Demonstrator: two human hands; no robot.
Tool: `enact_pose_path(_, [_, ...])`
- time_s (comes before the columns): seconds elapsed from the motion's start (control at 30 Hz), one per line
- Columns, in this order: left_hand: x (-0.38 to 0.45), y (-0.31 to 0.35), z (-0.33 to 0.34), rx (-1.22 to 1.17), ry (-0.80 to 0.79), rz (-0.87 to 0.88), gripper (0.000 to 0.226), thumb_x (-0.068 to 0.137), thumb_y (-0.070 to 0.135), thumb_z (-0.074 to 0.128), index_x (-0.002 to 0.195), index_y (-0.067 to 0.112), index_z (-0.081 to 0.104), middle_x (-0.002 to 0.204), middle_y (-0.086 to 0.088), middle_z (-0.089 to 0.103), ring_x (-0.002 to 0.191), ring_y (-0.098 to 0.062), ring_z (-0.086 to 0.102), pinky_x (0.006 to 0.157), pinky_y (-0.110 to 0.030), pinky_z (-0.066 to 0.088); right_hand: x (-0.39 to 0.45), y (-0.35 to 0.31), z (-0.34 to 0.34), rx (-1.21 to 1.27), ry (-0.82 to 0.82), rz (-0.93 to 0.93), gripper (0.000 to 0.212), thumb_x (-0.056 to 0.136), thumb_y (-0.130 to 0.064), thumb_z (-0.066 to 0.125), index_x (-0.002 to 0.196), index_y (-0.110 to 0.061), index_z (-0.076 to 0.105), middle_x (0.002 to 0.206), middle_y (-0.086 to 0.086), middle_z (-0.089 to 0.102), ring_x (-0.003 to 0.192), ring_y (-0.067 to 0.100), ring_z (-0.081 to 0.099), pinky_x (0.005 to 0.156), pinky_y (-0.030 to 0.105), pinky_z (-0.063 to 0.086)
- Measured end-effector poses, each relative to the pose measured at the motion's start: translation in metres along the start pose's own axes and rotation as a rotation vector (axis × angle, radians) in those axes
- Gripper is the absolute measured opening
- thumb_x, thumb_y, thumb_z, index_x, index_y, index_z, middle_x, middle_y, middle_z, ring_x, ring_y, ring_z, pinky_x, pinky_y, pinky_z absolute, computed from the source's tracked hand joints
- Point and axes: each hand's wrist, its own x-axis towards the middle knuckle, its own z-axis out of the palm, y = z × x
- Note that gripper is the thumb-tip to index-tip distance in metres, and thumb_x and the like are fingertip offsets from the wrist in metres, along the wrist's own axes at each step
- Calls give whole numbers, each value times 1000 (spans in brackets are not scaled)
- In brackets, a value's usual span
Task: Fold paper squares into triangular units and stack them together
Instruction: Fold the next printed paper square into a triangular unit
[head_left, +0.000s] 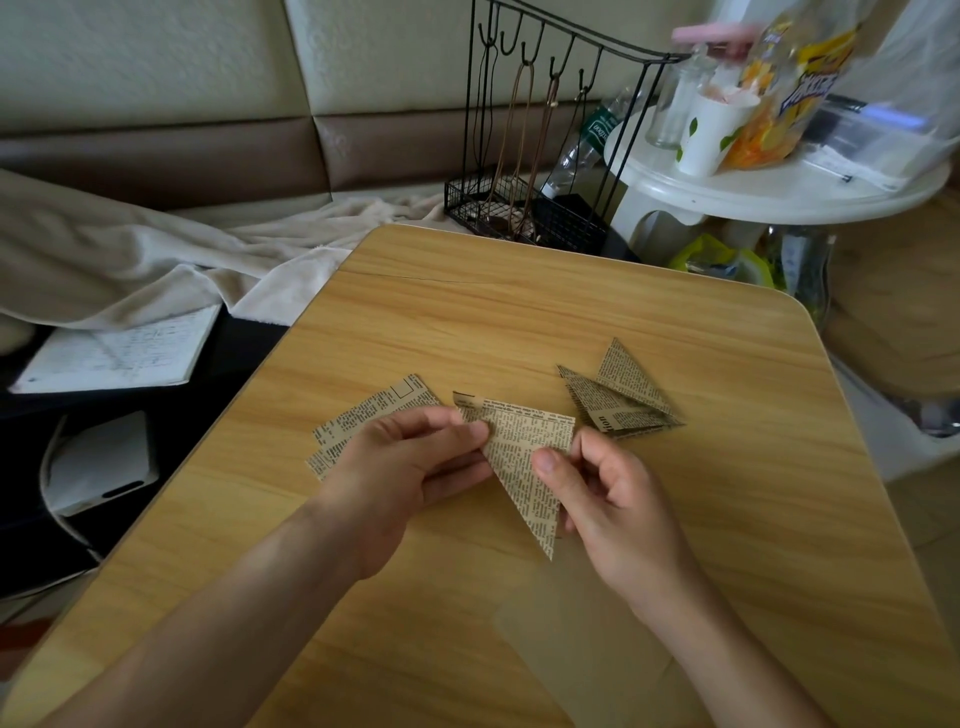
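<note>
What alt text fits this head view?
Two hands, left hand and right hand, pinch a newsprint paper triangle above a wooden table. Folded triangular units lie right; flat paper squares lie under the left hand.

We see tan paper printed with black newspaper text on the folded triangle (524, 457), the finished triangular units (618, 400) and the flat squares (363, 415). The table (571, 312) shows light yellowish wood grain. Beyond it stand a black wire rack (524, 208), a cream blanket (156, 260), and a white cup (711, 132) with green leaf print.
</note>
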Motion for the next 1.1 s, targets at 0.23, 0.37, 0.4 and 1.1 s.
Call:
enact_pose_path(0.23, [0, -2, 3, -21, 47, 22, 17, 76, 23, 79, 84, 8, 81, 85, -15, 76, 80, -24, 76, 70, -30, 62, 0, 0, 0, -13, 8, -12, 48, 90, -58, 63, 73, -16, 47, 57, 1, 41, 53, 33, 43, 54, 53, 38])
enact_pose_path(0.37, [0, 0, 2, -39, 58, 64, 15, 74, 18, 79, 84, 7, 80, 95, -18, 77, 86, -24, 77, 72, -28, 62, 0, 0, 0, -8, 11, -15, 46, 90, -57, 62, 73, -17, 46, 58, 3, 40, 53, 34, 43, 54, 54, 38])
enact_pose_path(0.4, [1, 0, 2, -45, 63, 78, 13, 73, 16, 80, 82, 7, 80, 96, -18, 77, 87, -24, 77, 72, -28, 62, 0, 0, 0, -7, 11, -15, 46, 90, -57, 62, 73, -17, 47, 58, 3, 41, 53, 34, 43, 54, 54, 38])
enact_pose_path(1.1, [-4, 3, 1, 292, -164, 53, 24, 74, 20, 82, 90, 4, 75, 101, -20, 76, 96, -30, 76, 80, -33, 62, 1, 0, -1, 150, -20, -14, 36, 90, -48, 67, 75, -17, 57, 60, -5, 45, 57, 17, 44, 51, 29, 33])
